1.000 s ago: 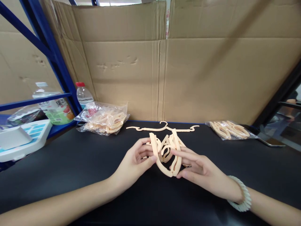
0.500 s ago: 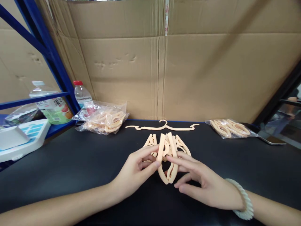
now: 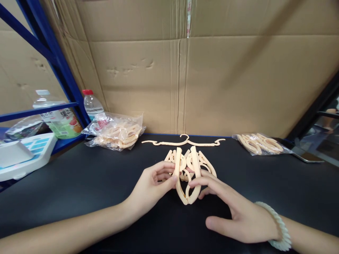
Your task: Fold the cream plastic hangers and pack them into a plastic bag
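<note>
A cream folding clothes hanger point(image 3: 197, 165), folded into a narrow V, stands up in front of me. My left hand point(image 3: 152, 185) is closed on its left arm, thumb in front and fingers behind. On its right arm, my right hand point(image 3: 233, 208) has the index finger across the front and other fingers behind; the thumb is spread well away. More cream folded hangers point(image 3: 209, 165) lie just behind, partly hidden by my fingers and the held one. Farther back, an unfolded hanger point(image 3: 166, 144) lies flat with its hook away from me.
Clear bags of hangers lie on the black table point(image 3: 106, 225): one bag point(image 3: 119, 135) at back left, another bag point(image 3: 261, 144) at back right. Two bottles, a juice bottle point(image 3: 62, 121) and a red-capped bottle point(image 3: 91, 104), stand left by the blue frame point(image 3: 57, 65). Cardboard point(image 3: 137, 81) walls the back.
The held hanger's two arms have spread apart at the top. My right thumb has moved away from the fingers, and its index finger has shifted onto the right arm.
</note>
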{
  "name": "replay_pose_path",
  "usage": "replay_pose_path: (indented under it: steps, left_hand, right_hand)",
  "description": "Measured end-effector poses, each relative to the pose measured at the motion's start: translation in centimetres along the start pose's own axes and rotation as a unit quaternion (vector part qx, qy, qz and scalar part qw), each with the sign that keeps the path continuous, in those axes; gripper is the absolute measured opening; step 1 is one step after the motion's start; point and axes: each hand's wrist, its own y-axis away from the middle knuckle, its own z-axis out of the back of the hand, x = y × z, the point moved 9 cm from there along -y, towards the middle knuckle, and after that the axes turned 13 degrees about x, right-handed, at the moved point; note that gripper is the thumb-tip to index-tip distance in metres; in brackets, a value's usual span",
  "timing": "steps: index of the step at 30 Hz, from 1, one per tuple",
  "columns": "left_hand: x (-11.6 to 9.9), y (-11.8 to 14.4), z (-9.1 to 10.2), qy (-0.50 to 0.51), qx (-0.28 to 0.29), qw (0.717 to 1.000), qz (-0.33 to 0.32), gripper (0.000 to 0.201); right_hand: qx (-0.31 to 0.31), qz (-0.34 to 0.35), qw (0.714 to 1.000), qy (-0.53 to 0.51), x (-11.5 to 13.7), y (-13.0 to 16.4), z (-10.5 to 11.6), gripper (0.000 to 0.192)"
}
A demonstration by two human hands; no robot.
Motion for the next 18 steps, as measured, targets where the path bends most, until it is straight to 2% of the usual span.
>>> replay_pose_path:
  steps: [10,15,18]
  left_hand:
    - [0.39,0.05,-0.34,-0.006,0.017,1.000,0.001,0.035]
    - [0.61,0.14,-0.53,-0.021,0.025,0.999,0.005,0.033]
    - [0.62,0.28,-0.41,-0.018,0.010,1.000,0.012,0.037]
  right_hand:
    - [0.023,-0.002,0.998,0.063,0.68,0.06,-0.06,0.051]
    - [0.042,-0.002,0.997,0.070,0.84,-0.09,-0.33,0.050]
    - [0.048,-0.011,0.998,0.050,0.68,-0.10,-0.31,0.052]
